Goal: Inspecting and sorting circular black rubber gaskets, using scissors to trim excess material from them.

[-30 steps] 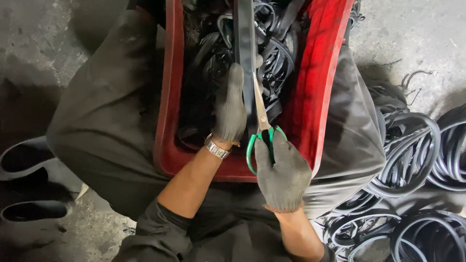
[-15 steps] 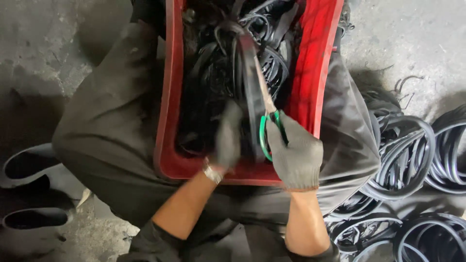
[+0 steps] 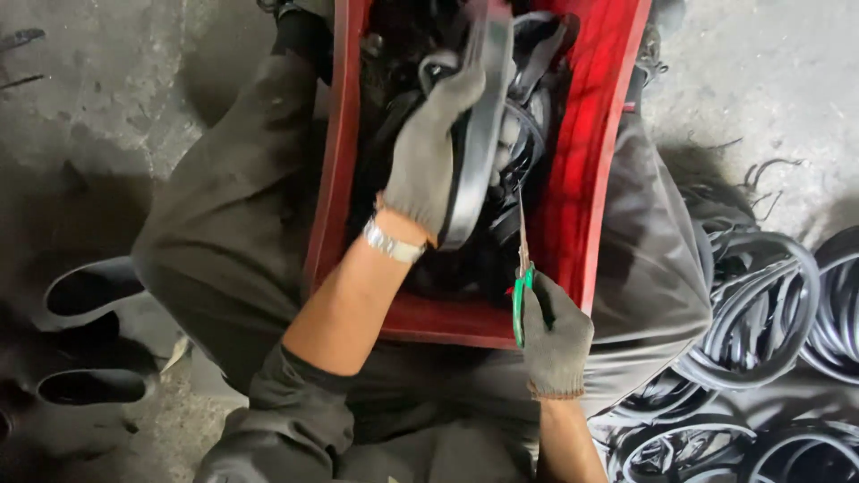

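Rubber strip: we held it up over the red crate on our lap, left hand clenched round it. Right hand gripped the green-handled scissors, blades pointing up just below the strip. We judged the step as lining up a cut; the next move called for bringing blades and strip together. The crate held a tangle of black rubber pieces. Rubber rings lay piled on the floor to our right

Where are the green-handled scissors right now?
In the head view, the green-handled scissors are in the gloved right hand, low and right of centre inside the red crate, blades pointing up beside the black rubber strip.
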